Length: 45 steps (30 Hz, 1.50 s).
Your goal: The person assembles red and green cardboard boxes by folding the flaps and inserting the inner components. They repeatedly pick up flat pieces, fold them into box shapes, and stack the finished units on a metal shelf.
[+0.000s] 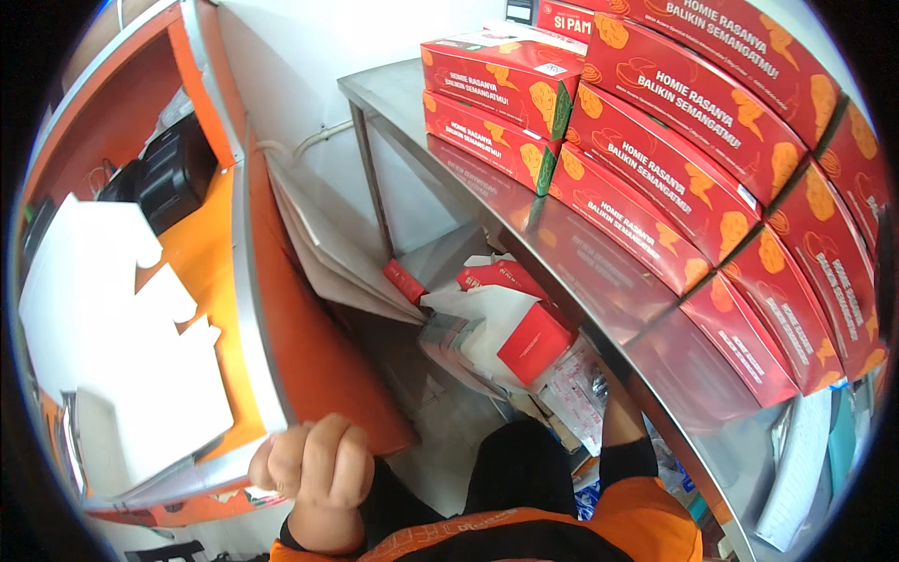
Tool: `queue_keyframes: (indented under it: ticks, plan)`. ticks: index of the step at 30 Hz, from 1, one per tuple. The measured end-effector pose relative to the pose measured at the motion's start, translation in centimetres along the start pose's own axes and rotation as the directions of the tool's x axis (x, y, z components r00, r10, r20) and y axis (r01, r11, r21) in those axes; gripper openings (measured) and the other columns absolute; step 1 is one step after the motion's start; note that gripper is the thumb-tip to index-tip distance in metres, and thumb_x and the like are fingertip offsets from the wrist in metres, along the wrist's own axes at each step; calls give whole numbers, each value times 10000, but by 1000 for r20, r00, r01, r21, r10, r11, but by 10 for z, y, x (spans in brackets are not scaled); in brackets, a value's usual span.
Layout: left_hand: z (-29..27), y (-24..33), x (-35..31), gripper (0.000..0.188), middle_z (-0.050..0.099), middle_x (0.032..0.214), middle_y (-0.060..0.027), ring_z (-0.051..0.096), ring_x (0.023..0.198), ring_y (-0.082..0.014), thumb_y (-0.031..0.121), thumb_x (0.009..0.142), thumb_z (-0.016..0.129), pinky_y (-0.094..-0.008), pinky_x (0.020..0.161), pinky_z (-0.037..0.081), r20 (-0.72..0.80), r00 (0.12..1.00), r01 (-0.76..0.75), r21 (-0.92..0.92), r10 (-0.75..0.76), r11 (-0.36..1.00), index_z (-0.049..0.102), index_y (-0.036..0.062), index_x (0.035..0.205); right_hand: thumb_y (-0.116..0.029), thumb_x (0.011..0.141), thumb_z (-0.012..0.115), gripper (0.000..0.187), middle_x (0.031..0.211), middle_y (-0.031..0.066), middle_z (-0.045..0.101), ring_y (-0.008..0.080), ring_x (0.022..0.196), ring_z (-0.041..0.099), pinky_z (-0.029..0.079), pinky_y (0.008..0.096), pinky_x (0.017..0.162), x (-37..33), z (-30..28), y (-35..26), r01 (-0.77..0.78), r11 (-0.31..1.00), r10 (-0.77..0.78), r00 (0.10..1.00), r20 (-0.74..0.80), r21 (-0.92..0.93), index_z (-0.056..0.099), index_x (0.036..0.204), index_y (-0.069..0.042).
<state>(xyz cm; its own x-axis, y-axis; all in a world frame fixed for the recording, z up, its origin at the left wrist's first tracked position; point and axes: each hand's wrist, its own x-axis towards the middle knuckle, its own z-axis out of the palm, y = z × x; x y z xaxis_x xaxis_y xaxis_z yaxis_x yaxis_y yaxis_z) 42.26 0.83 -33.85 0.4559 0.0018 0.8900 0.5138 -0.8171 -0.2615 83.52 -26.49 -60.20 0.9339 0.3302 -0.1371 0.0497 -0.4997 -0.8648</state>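
My left hand (pixel 316 461) is raised in a fist beside the front edge of an orange counter (pixel 245 309), and nothing shows in it. My right hand (pixel 613 391) reaches down under the edge of a steel table (pixel 599 258). The table hides its fingers, so what they touch cannot be seen. Nearest to it are clear plastic packets with red print (pixel 573 403). Beside these lie an unfolded red and white carton (pixel 534 345) and another red carton piece (pixel 496 276).
Red food boxes (pixel 655 178) with orange pictures are stacked on the steel table. Flat unfolded white cardboard (pixel 112 347) lies on the orange counter, near a black device (pixel 178 173). Large folded cardboard sheets (pixel 323 234) lean between counter and table.
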Motion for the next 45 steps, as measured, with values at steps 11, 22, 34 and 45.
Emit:
queue_keyframes:
  ticks: [11, 22, 34, 45]
  plan:
    - [-9, 3, 19, 117, 623, 818, 100, 557, 831, -104, 123, 708, 648, -283, 814, 392, -108, 994, -11, 86, 21, 996, 579, 216, 729, -374, 699, 912, 1207, 1397, 276, 493, 323, 1120, 615, 540, 379, 913, 13, 106, 58, -140, 988, 126, 976, 175, 71, 109, 1533, -31]
    - [-16, -5, 10, 108, 621, 860, 91, 579, 832, -93, 145, 709, 656, -285, 818, 401, -89, 996, 2, 82, 5, 997, 574, 203, 751, -170, 643, 895, 836, 1230, 239, 563, 382, 1149, 583, 475, 462, 1003, -39, 181, -33, 284, 959, -283, 947, 152, 17, 431, 1309, 33]
    - [-15, -6, 9, 79, 599, 840, 62, 592, 863, -93, 172, 772, 607, -272, 846, 439, -140, 990, 2, -28, -6, 1000, 540, 198, 740, -136, 669, 829, 778, 1281, 220, 561, 423, 1235, 520, 409, 535, 1026, -169, 146, -198, 806, 527, -824, 562, 69, -270, 483, 1356, -18]
    - [-16, -11, 3, 75, 619, 871, 33, 614, 905, -137, 147, 711, 628, -321, 871, 471, -189, 982, -5, -158, -25, 988, 583, 155, 771, 35, 688, 742, 767, 1396, 156, 476, 378, 1288, 494, 450, 462, 1049, -204, 55, -452, 888, 187, -952, 60, -299, -420, 569, 1397, -202]
